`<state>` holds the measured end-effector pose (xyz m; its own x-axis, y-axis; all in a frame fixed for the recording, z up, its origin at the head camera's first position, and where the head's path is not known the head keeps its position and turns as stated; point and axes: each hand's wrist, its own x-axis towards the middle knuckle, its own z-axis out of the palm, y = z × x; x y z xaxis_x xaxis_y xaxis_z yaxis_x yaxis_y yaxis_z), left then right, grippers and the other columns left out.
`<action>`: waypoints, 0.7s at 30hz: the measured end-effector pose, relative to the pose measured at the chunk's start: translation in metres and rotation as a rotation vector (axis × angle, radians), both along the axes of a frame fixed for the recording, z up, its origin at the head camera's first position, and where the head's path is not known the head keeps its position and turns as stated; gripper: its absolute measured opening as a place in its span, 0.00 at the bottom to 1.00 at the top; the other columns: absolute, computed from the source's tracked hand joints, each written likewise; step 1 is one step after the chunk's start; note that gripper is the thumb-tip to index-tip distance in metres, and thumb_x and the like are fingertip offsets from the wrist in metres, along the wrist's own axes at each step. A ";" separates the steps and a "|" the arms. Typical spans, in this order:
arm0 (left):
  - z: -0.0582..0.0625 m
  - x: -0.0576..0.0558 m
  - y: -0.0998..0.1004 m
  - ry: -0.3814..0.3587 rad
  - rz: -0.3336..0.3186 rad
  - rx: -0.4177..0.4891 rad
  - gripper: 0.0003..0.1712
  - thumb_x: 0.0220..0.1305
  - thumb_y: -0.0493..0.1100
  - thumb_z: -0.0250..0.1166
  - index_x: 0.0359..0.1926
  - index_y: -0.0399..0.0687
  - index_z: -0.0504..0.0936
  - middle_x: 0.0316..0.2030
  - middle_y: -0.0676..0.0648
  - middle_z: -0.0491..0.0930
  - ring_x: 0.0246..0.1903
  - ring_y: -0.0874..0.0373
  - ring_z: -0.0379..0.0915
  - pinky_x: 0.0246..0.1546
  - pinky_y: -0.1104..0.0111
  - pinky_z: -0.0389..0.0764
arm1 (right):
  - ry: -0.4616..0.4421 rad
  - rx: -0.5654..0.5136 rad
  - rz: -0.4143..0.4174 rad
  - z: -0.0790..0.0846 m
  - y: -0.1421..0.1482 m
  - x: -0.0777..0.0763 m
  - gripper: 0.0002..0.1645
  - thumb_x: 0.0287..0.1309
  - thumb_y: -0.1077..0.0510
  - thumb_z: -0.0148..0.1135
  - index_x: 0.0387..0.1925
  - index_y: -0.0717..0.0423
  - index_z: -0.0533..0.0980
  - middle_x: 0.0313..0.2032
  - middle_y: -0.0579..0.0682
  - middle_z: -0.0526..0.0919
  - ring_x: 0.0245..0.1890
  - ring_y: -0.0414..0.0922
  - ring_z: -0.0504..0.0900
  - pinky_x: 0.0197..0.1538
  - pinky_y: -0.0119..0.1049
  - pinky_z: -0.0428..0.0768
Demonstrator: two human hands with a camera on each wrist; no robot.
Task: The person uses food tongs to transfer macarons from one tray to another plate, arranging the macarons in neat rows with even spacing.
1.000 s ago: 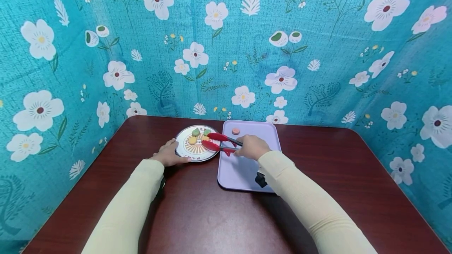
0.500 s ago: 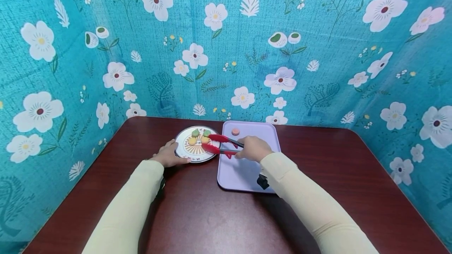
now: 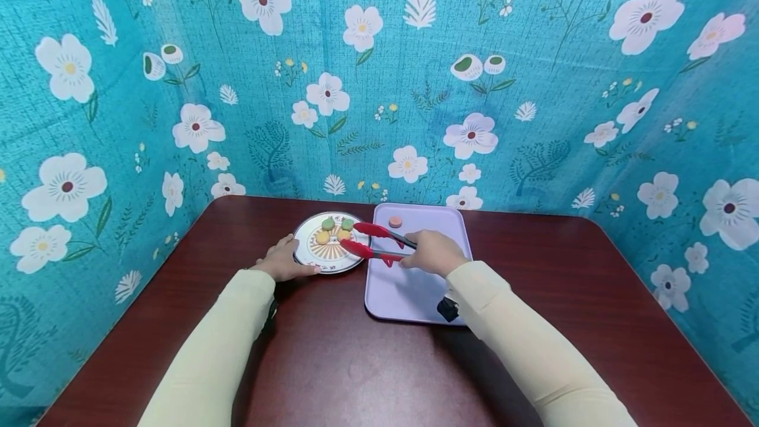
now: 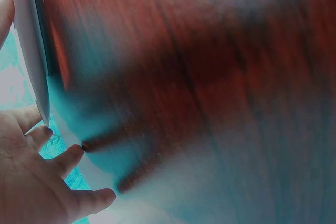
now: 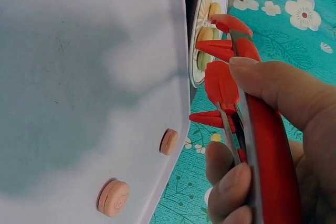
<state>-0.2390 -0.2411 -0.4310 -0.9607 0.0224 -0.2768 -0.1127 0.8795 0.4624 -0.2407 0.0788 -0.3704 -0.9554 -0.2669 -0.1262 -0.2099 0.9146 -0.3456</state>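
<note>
My right hand [image 3: 437, 252] grips red-and-silver tongs [image 5: 268, 156], whose red tips stand apart over the right side of a round white plate [image 3: 332, 257]. A yellow macaron [image 3: 344, 234] lies on the plate beside the tips. Another yellow macaron [image 3: 323, 237] and two green macarons [image 3: 328, 223] are grouped with it. At the plate's left rim rests my left hand [image 3: 284, 261], thumb along the front edge and fingers spread. Two pink macarons sit on the lilac tray [image 3: 388, 298]: the smaller-looking pink macaron [image 5: 169, 141] and a nearer pink macaron [image 5: 113, 198] in the right wrist view.
The tray stands right beside the plate, near the back of a dark red-brown table [image 3: 356, 374]. A teal flowered cloth [image 3: 379, 84] hangs close behind and along both sides. A black wrist device [image 3: 447, 309] hangs under the right sleeve, over the tray.
My right hand has drawn slightly right with the tongs, and their tips have spread a little wider, leaving the yellow macaron more exposed. The left hand and plate have kept their place.
</note>
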 end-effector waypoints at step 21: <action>0.000 0.000 0.000 -0.001 0.003 -0.012 0.60 0.53 0.66 0.67 0.73 0.36 0.51 0.73 0.34 0.45 0.68 0.34 0.45 0.62 0.32 0.49 | 0.017 -0.066 0.011 0.004 0.012 0.013 0.40 0.48 0.48 0.75 0.63 0.53 0.73 0.49 0.54 0.82 0.40 0.48 0.75 0.44 0.45 0.77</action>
<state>-0.2389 -0.2415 -0.4308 -0.9605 0.0163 -0.2776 -0.1155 0.8848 0.4515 -0.2276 0.0909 -0.3668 -0.9544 -0.2842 -0.0912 -0.2259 0.8875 -0.4016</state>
